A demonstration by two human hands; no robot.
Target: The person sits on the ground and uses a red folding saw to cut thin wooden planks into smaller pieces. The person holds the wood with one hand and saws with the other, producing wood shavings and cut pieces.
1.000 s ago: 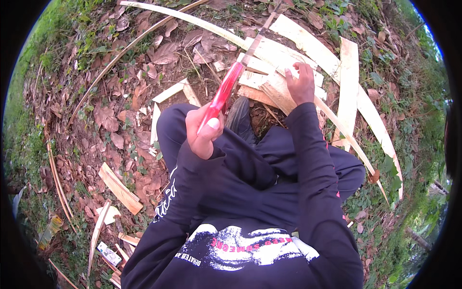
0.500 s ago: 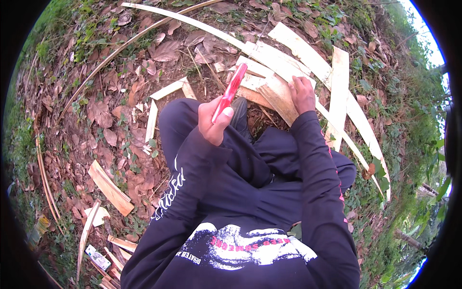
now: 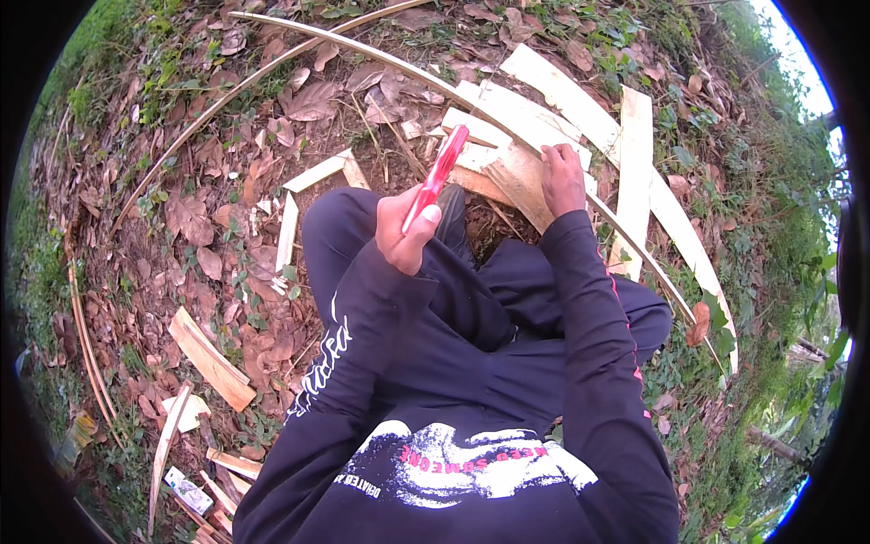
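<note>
My left hand is closed around a long, shiny red tool, its kind not plain, pointing up and forward above my knee. My right hand pinches a long, thin wooden strip, turned mostly edge-on. The strip bows from the far left, under my right fingers, down to the right side. Beneath it, in front of my crossed legs, lie several pale split wood pieces.
Wide pale slats lie crossed at the right. Another thin strip curves over the leaf-covered ground at the far left. A short board and several offcuts lie at the lower left, beside a small white-and-blue packet.
The long strip in my right hand has turned from its broad pale face to its narrow edge. My left hand and the red tool have barely shifted.
</note>
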